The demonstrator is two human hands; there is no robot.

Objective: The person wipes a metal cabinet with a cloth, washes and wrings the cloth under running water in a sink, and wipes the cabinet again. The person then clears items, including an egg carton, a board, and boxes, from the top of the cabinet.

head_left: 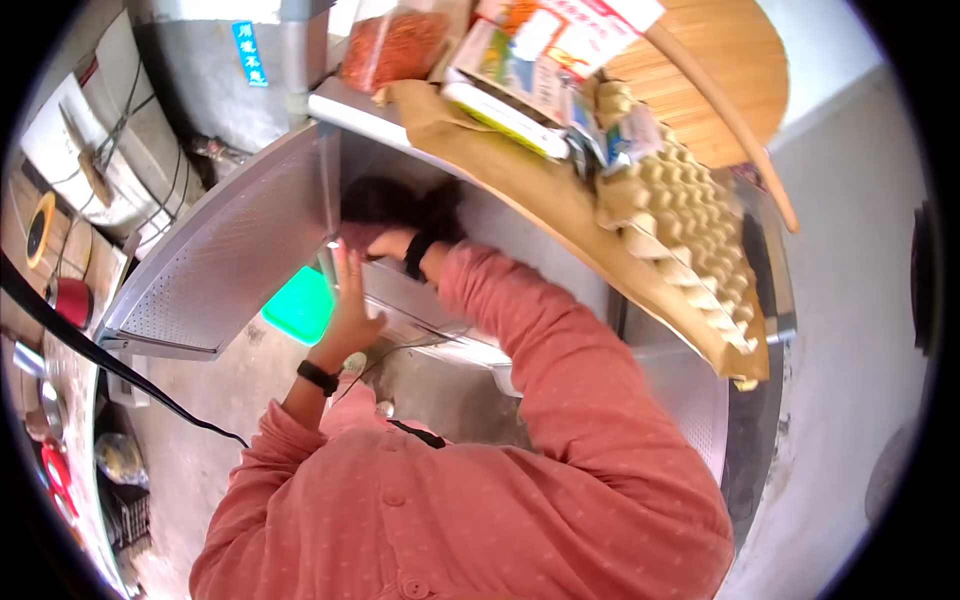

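Observation:
My left hand [349, 315] is raised with its fingers stretched out, the fingertips at the inner edge of a metal cabinet's open left door [235, 235]. Beside it, my right hand [396, 243] reaches into the metal cabinet [545, 240]. Its fingers are blurred and bent around a dark purplish, soft-looking thing [354, 236], whose kind I cannot make out. A dark patch inside the cabinet lies just beyond this hand. Below the left door, a bright green plastic container or lid [300, 306] shows near my left fingers.
Brown paper [470, 140] covers the cabinet top, bearing egg trays [690, 220], boxes [515, 70], a bag of red dried food [395, 45], a round wooden board [720, 70] and a rolling pin [725, 110]. A black cable [110, 365] crosses at left, near a cluttered shelf.

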